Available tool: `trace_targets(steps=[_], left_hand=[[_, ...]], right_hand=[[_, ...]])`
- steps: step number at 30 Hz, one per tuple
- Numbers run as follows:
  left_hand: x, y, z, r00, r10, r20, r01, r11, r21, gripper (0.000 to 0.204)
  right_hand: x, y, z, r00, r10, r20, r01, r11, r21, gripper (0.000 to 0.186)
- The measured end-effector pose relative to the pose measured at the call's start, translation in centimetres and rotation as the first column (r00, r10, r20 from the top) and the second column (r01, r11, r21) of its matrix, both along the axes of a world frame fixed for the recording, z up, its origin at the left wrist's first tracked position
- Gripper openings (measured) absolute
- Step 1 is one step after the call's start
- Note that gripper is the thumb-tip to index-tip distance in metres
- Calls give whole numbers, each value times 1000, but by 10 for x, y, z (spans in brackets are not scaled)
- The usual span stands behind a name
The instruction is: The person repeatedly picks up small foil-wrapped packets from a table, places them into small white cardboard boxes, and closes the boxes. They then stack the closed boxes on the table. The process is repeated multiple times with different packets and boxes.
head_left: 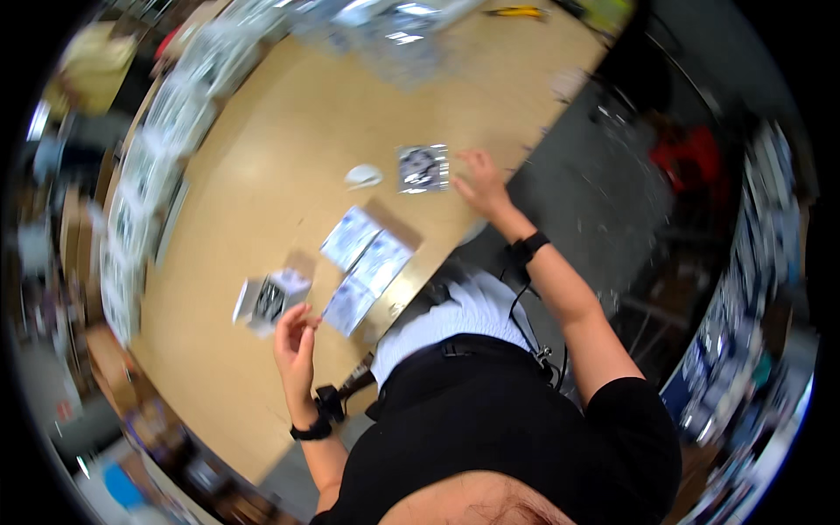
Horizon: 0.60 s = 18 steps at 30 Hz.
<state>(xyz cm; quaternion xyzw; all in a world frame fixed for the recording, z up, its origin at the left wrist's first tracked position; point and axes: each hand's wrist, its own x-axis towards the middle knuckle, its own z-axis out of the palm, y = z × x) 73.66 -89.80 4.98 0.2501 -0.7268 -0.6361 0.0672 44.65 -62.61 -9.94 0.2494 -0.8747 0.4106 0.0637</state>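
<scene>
The big tan table (289, 131) held flat packets (366, 255). Left hand (296, 343) pinched one; right hand (479, 184) lay open by a shiny bag (423, 168).

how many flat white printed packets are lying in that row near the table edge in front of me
3: flat white printed packets in a diagonal row, farthest, middle, nearest by the left hand. Blur may hide others.
</scene>
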Motion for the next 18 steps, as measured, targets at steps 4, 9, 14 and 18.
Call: trace_targets(steps=[4, 9, 14, 18], left_hand=[[-25, 40, 7, 961, -276, 24, 273, 957, 96, 28], [-57, 108, -25, 803, -593, 59, 573, 795, 199, 37], [-113, 241, -3, 681, -730, -58, 723, 658, 210, 27], [-148, 348, -19, 576, -813, -81, 811, 558, 174, 27]], right_hand=[[81, 111, 23, 984, -172, 40, 173, 984, -35, 33], [195, 266, 65, 783, -455, 423, 495, 868, 17, 22], [311, 380, 58, 509, -784, 356, 826, 561, 53, 19], [367, 454, 48, 393, -818, 421, 893, 449, 40, 17]])
